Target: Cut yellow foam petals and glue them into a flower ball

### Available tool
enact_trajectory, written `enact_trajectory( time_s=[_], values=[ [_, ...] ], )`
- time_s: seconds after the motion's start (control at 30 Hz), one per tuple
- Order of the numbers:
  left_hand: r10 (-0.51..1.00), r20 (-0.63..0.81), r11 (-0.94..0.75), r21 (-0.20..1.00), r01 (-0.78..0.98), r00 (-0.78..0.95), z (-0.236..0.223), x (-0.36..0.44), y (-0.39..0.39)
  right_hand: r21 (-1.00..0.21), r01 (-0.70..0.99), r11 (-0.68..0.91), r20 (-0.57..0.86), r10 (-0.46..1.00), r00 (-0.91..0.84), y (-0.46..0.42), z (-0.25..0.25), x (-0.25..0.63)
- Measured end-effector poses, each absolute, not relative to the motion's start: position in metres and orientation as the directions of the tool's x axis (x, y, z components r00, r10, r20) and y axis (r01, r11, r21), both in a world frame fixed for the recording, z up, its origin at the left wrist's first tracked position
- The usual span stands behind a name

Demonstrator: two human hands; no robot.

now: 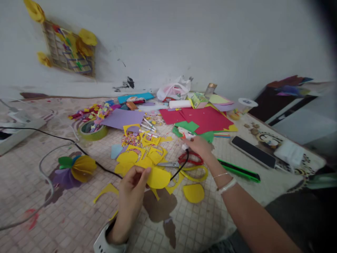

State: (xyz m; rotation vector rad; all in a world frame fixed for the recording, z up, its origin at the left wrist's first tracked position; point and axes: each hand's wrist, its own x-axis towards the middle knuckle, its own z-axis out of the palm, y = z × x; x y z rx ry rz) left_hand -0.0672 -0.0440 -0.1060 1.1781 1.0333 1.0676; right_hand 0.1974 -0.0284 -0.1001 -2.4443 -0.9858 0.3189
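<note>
Fingers (140, 174) of the left hand (131, 189) are pressed together, pinching a yellow paper semicircle (158, 178). Those of the right hand (200, 146) pinch a small white bottle (185, 141), partly hidden. Red-handled scissors (191, 159) lie just below these fingers; red card (206, 119) lies farther beyond.

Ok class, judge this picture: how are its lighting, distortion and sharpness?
Head view: soft, even light without harsh glare; wide-angle bowing curves the white wall; the framed yellow paper flowers look blurred at upper left; a dark smudge shades the top right corner.
</note>
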Motion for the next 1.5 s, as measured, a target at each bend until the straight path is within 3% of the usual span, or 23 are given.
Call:
enact_trajectory(
  time_s=[0.1, 0.23, 0.33, 0.43, 0.6, 0.73, 0.93, 1.07, 1.17, 1.23, 1.3, 1.37, 1.5],
  values=[
    [0.976, -0.095, 0.120, 0.985, -0.121, 0.196, -0.104, -0.069, -0.038, -0.711, 0.481, -0.512, -0.003, 0.687, 0.727, -0.030, -0.097, 0.194],
    [0.988, -0.074, 0.096, 0.981, -0.167, 0.134, -0.099, -0.075, -0.029, -0.937, 0.276, -0.213, 0.046, 0.708, 0.705, -0.029, -0.086, 0.182],
    [0.996, -0.055, 0.067, 0.982, -0.175, 0.070, -0.096, -0.081, -0.023, -0.991, 0.128, -0.036, 0.056, 0.761, 0.646, -0.030, -0.070, 0.175],
    [0.999, -0.013, 0.016, 0.993, -0.114, 0.029, -0.096, -0.083, -0.015, -0.999, 0.042, 0.027, 0.046, 0.822, 0.567, -0.038, -0.057, 0.174],
    [0.981, 0.115, -0.129, 0.988, 0.084, 0.153, -0.094, -0.054, 0.012, -0.997, 0.075, 0.007, 0.039, 0.900, 0.434, -0.062, -0.043, 0.172],
    [0.955, 0.144, -0.184, 0.973, 0.139, 0.260, -0.100, -0.007, 0.031, -0.968, 0.248, -0.035, 0.064, 0.924, 0.376, -0.079, -0.034, 0.178],
    [0.918, 0.172, -0.260, 0.942, 0.214, 0.357, -0.113, 0.032, 0.045, -0.939, 0.308, -0.153, -0.064, 0.958, 0.278, -0.094, -0.043, 0.208],
    [0.908, 0.214, -0.295, 0.937, 0.187, 0.360, -0.083, 0.041, 0.070, -0.948, 0.284, -0.145, -0.090, 0.976, 0.196, -0.096, -0.052, 0.215],
    [0.868, 0.196, -0.284, 0.949, 0.134, 0.455, -0.043, 0.055, 0.088, -0.947, 0.288, -0.142, -0.120, 0.988, 0.093, -0.093, -0.056, 0.214],
    [0.734, 0.119, -0.237, 0.968, 0.088, 0.668, -0.021, 0.070, 0.096, -0.944, 0.286, -0.165, -0.157, 0.986, 0.050, -0.090, -0.056, 0.214],
    [0.595, 0.019, -0.238, 0.959, 0.153, 0.803, -0.006, 0.088, 0.101, -0.936, 0.297, -0.190, -0.191, 0.981, 0.028, -0.089, -0.056, 0.216],
    [0.594, 0.017, -0.255, 0.952, 0.169, 0.804, -0.001, 0.104, 0.107, -0.925, 0.320, -0.204, -0.209, 0.978, 0.017, -0.090, -0.055, 0.219],
    [0.731, 0.087, -0.301, 0.932, 0.204, 0.677, -0.007, 0.121, 0.130, -0.926, 0.321, -0.198, -0.207, 0.978, 0.005, -0.097, -0.059, 0.229]
  ],
)
